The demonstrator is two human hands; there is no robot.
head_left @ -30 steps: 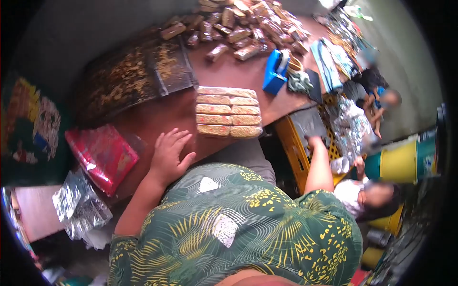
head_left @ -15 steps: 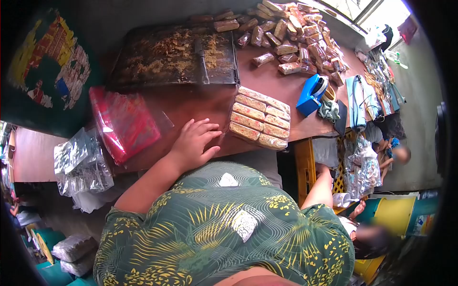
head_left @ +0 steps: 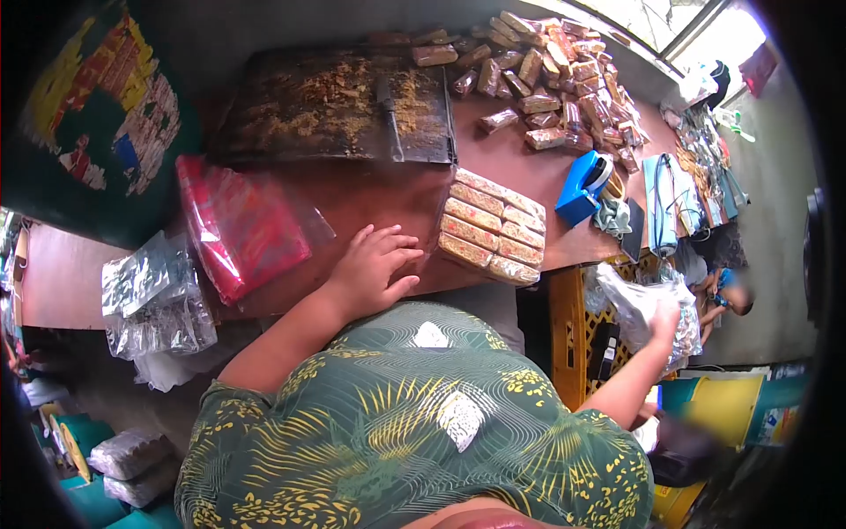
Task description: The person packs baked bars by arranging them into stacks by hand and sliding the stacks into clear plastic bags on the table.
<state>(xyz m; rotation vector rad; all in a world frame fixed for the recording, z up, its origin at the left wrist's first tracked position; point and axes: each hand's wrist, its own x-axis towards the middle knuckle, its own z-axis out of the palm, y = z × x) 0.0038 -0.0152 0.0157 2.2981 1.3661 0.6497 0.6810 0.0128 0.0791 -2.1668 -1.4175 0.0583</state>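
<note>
My left hand (head_left: pixel 377 269) lies flat on the brown table with its fingers spread, holding nothing. Just to its right is a clear-wrapped block of several pale, speckled bars (head_left: pixel 493 227), stacked in two rows. Out on the right, beyond the table's front edge, my right hand (head_left: pixel 663 323) grips a whitish clear plastic bag (head_left: pixel 630 300); its fingers are partly blurred. Red plastic sheets or bags (head_left: pixel 242 229) rest to the left of my left hand.
A dark tray (head_left: pixel 326 115) with crumbs and a knife (head_left: pixel 390 119) is at the back. Wrapped bars (head_left: pixel 564 88) are heaped behind a blue tape dispenser (head_left: pixel 582 189). A yellow crate (head_left: pixel 568 326) stands below the table's right edge. Other people are at the right.
My right hand has come up from beside the yellow crate, with a plastic bag now in it. My left hand stays on the table. The view has shifted slightly.
</note>
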